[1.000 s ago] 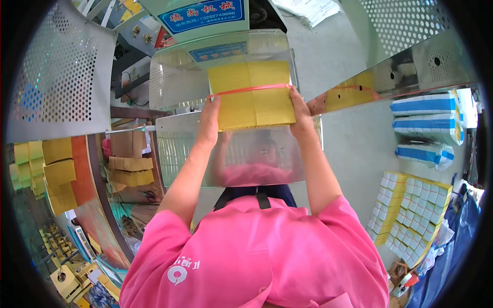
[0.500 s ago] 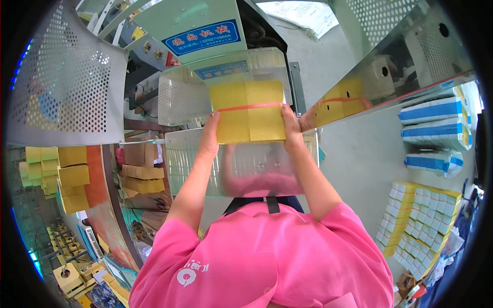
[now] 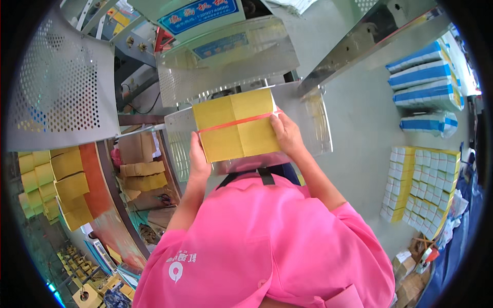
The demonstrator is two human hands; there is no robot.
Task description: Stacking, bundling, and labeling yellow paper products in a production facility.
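Between my two hands is a thick yellow paper bundle, with a red strap running across its middle. My left hand grips the bundle's left side, thumb along the edge. On the opposite side my right hand clasps it, thumb on top by the strap. The underside and most of my fingers are hidden. Tilted slightly, the bundle is over a shiny metal tray on the front of a machine, close to my body. Behind it slopes a clear plastic guard.
A perforated metal panel rises at left, above a reddish table with yellow stacks. A steel bar slants at right. Farther right are blue-and-white packages and banded white-and-yellow stacks on the floor.
Both hands have drawn the yellow bundle back toward my body, away from the clear guard. The bundle has turned, its right side now farther from me. My view has shifted too.
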